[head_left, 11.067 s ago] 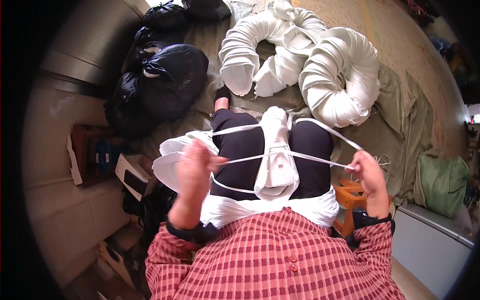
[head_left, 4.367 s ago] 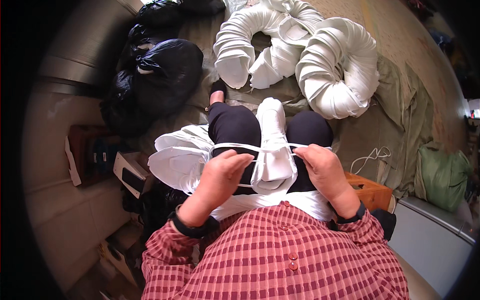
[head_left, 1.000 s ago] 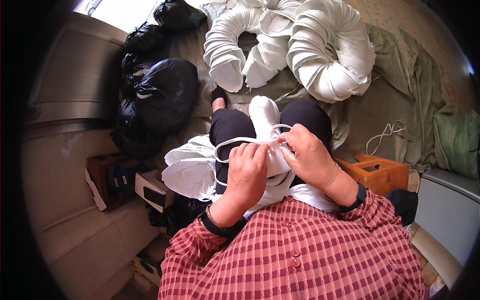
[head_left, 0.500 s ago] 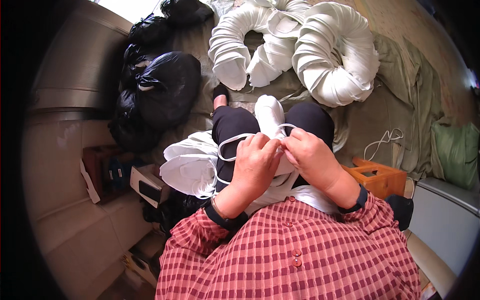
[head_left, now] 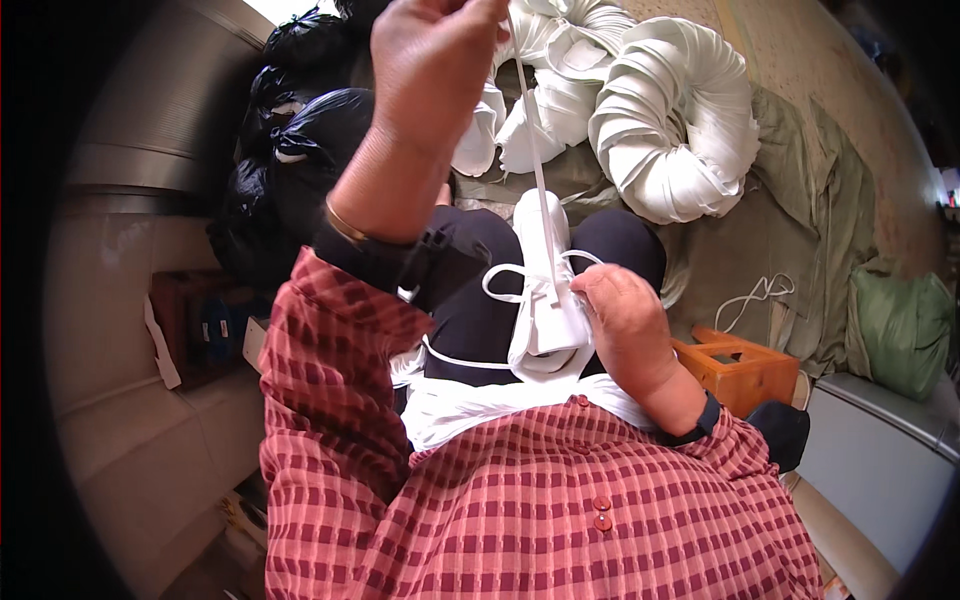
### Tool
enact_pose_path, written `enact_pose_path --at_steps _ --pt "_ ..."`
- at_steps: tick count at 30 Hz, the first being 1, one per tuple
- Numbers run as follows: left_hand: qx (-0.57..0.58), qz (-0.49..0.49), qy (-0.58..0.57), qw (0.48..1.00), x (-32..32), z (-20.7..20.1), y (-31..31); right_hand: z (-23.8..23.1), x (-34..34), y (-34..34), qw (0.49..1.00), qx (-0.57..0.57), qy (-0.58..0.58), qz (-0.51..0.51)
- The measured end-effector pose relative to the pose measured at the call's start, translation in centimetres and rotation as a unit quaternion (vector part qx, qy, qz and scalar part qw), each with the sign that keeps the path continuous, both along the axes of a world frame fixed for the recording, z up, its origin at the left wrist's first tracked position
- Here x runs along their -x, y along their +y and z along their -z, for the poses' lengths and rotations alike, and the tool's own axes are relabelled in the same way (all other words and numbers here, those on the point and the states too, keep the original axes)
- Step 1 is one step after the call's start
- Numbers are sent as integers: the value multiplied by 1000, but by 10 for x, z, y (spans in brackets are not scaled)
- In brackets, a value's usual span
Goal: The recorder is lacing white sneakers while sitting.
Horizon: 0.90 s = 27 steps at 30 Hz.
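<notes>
A white shoe (head_left: pixel 558 328) rests between my knees, its toe pointing away from me. Raised high at the top left, my left hand (head_left: pixel 435 75) is closed on a white shoelace (head_left: pixel 533 140). The lace runs taut from the shoe's eyelet area up to that hand, whose fingertips are partly cut off by the upper edge. At the shoe's right side, my right hand (head_left: pixel 628 312) pinches its edge beside the lacing; what lies exactly between the fingertips is hidden. Loose lace loops lie on both sides of the shoe.
Beyond my knees lie ring-shaped stacks of white layered pieces (head_left: pixel 660 120). Black plastic bags (head_left: pixel 300 165) are heaped at the left. A wooden stool (head_left: pixel 740 365), a loose white cord (head_left: pixel 755 295), a green bag (head_left: pixel 900 330) and a grey box (head_left: pixel 875 425) are at the right.
My left hand has risen from the shoe to the top of the view, drawing the lace out straight. My right hand has stayed by the shoe. My left sleeve now covers the other white shoes.
</notes>
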<state>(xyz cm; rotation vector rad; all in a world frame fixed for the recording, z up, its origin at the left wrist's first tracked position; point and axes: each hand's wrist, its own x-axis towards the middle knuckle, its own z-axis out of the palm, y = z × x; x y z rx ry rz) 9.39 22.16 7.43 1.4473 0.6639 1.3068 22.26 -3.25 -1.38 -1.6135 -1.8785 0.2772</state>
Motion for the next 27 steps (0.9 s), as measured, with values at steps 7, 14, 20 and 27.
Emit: enact_pose_path --at_steps 7,14,20,27 --pt "42 -44 30 998 28 -10 1 3 7 3 997 65 36 -1" --pt "49 -69 38 996 67 20 12 -1 6 5 999 8 28 -29" --pt "82 -110 34 990 76 27 12 -4 1 12 995 59 77 -27" --pt "101 -106 16 989 80 36 16 2 -4 18 961 157 228 -30"
